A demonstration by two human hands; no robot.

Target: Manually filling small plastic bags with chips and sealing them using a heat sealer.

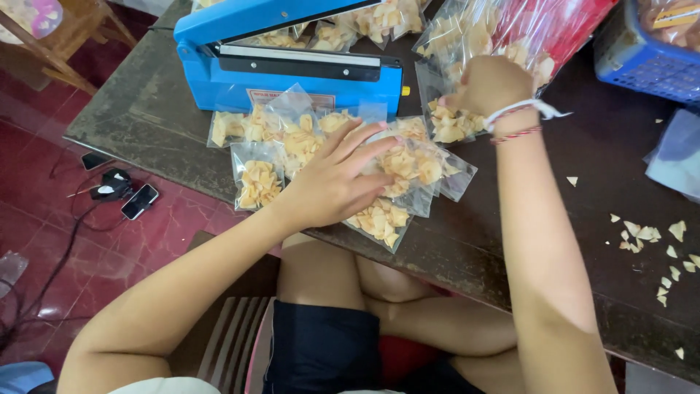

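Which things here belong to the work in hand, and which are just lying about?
In use:
- left hand flat on the sealed chip packets
- right hand holding one chip packet
- blue heat sealer
- big bag of chips

Lying about:
- loose chips on the table
- phone and cables on the floor
- blue basket

Left hand [337, 184] is lying palm down with fingers spread and pointing up and to the right, its forearm running in from the lower left. Right hand [487, 86] is reaching farther forward, fingers curled closed, its forearm rising steeply from the lower right.
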